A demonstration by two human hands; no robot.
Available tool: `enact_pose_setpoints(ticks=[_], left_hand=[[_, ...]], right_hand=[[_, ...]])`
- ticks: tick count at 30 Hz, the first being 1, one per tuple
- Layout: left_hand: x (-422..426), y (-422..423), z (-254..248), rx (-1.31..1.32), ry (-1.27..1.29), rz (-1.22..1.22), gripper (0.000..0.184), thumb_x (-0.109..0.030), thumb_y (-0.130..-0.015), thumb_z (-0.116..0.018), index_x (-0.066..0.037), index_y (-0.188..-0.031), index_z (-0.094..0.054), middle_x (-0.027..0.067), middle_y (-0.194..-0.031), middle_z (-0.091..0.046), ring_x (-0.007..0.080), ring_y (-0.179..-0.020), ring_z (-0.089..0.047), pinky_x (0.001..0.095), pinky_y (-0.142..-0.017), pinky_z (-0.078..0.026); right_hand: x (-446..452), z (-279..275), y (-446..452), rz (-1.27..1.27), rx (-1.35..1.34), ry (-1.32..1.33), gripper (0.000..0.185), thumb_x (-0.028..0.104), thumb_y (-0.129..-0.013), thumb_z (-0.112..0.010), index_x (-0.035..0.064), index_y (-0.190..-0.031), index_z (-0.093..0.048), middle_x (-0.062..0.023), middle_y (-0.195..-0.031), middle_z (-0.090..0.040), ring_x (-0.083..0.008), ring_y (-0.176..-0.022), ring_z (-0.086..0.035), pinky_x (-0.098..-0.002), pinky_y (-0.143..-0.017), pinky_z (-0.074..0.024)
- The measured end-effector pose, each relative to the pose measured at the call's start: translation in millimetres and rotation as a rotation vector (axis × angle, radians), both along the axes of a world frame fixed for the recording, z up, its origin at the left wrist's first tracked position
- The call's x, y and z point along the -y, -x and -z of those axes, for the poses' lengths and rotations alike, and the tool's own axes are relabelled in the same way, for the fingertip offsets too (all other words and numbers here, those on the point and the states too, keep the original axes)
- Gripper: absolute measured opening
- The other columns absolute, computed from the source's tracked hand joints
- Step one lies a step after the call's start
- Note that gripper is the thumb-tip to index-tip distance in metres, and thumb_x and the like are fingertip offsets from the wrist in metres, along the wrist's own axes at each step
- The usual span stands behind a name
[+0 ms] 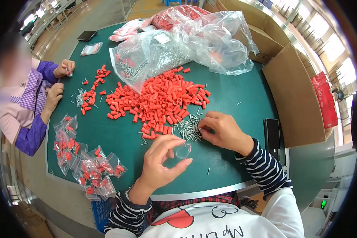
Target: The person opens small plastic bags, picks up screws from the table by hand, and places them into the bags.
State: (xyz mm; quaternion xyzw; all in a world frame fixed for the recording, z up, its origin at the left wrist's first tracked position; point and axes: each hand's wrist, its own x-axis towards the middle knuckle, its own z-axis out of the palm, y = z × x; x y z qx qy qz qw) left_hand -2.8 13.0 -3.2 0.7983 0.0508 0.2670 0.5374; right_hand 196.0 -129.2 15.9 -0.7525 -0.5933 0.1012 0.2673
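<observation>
Between the thumb and fingers of my left hand (pixel 158 162) is a small clear zip bag (pixel 183 152), its mouth spread into a round opening with a pinkish edge. My right hand (pixel 225 130) reaches the right edge of a pile of silver screws (pixel 189 127). Its thumb and fingertips are pinched together there, and what lies between them is hidden. Just behind the screws spreads a large heap of red tapered plastic caps (pixel 158 97). One loose screw (pixel 208 170) lies on the green table in front of my right hand.
Filled small bags (pixel 93 170) lie at the front left. Large plastic bags (pixel 166 47) of screws and red caps stand at the back. Cardboard boxes (pixel 293 95) and a phone (pixel 271 135) are on the right. A co-worker (pixel 27 95) handles a small bag at left.
</observation>
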Motion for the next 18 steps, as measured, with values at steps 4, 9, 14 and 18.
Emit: enact_pose_setpoints(ticks=[4, 9, 14, 18], left_hand=[[2.2, -1.3, 2.6, -0.012, 0.011, -0.014, 0.046, -0.006, -0.071, -0.083, -0.003, -0.113, -0.064, 0.0073, -0.111, -0.058, 0.0069, -0.069, -0.05, 0.0193, -0.057, -0.04], [4.4, -2.0, 3.3, -0.058, -0.004, -0.044, 0.048, -0.006, -0.069, -0.085, -0.004, -0.113, -0.066, 0.0059, -0.11, -0.059, 0.0071, -0.068, -0.05, 0.0203, -0.058, -0.041], [6.7, -3.9, 6.2, -0.077, 0.013, -0.064, 0.05, -0.004, -0.069, -0.085, -0.003, -0.114, -0.066, 0.0057, -0.108, -0.06, 0.0073, -0.069, -0.051, 0.0205, -0.059, -0.042], [8.3, -5.7, 9.3, -0.066, 0.023, -0.066, 0.05, -0.003, -0.068, -0.085, -0.002, -0.114, -0.065, 0.0056, -0.107, -0.061, 0.0079, -0.069, -0.052, 0.0211, -0.06, -0.044]], right_hand=[[8.9, 5.1, 5.9, 0.172, -0.549, -0.053, 0.008, 0.008, -0.084, -0.073, 0.0042, -0.091, -0.07, -0.0047, -0.085, -0.063, -0.0127, -0.072, -0.061, -0.0263, -0.067, -0.0488], [9.9, 7.0, 17.3, 0.178, -1.109, -0.173, 0.009, 0.011, -0.09, -0.072, 0.0021, -0.092, -0.07, 0.0026, -0.084, -0.062, -0.0045, -0.076, -0.057, -0.0216, -0.069, -0.0465], [5.9, -9.0, 33.1, 0.146, -1.359, -0.182, 0.009, 0.008, -0.09, -0.072, 0.0013, -0.094, -0.07, 0.0015, -0.094, -0.062, -0.0056, -0.082, -0.058, -0.022, -0.073, -0.0466], [1.2, -6.1, 43.6, 0.004, -1.223, -0.264, 0.011, 0.009, -0.088, -0.074, 0.003, -0.098, -0.072, 0.001, -0.095, -0.061, -0.006, -0.083, -0.055, -0.0222, -0.07, -0.044]])
